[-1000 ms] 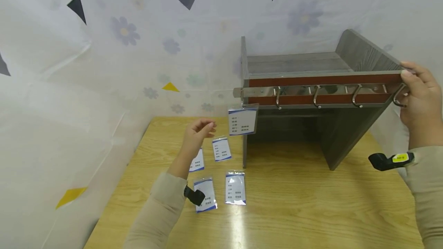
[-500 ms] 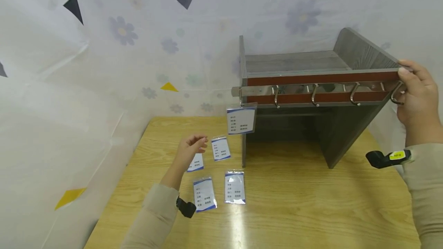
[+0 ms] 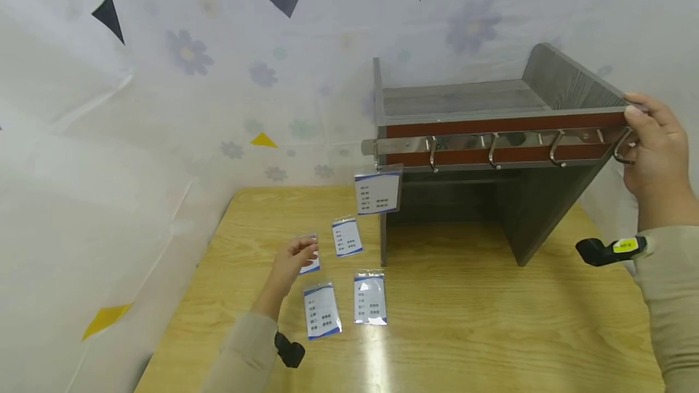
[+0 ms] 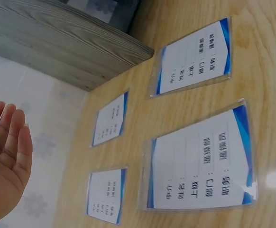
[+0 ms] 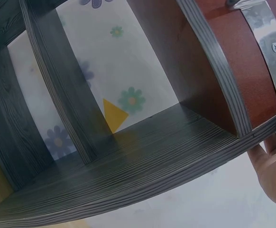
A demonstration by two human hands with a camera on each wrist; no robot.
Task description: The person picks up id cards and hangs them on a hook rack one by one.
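My left hand [image 3: 289, 262], fingers loosely bent and holding nothing, is over a badge card [image 3: 311, 264] that it partly covers in the head view. In the left wrist view the same hand [image 4: 7, 161] shows apart from the cards. Around it on the table lie more clear-sleeved badge cards: one [image 3: 347, 236] behind, one [image 3: 322, 311] in front and one [image 3: 369, 299] to the right. Another badge card [image 3: 378, 193] hangs from the leftmost hook of a metal hook rail [image 3: 464, 143]. My right hand [image 3: 658, 150] grips the right front corner of the grey wooden shelf [image 3: 546, 190].
The shelf stands on the wood-grain table [image 3: 464, 332], its side panels reaching above the top board. Several bare hooks [image 3: 494, 151] jut out toward me along its front. A pale patterned sheet [image 3: 306, 77] hangs behind and at the left.
My left hand has moved away from the hanging badge card, down and to the left, over the far-left card on the table. My right hand keeps its grip on the shelf.
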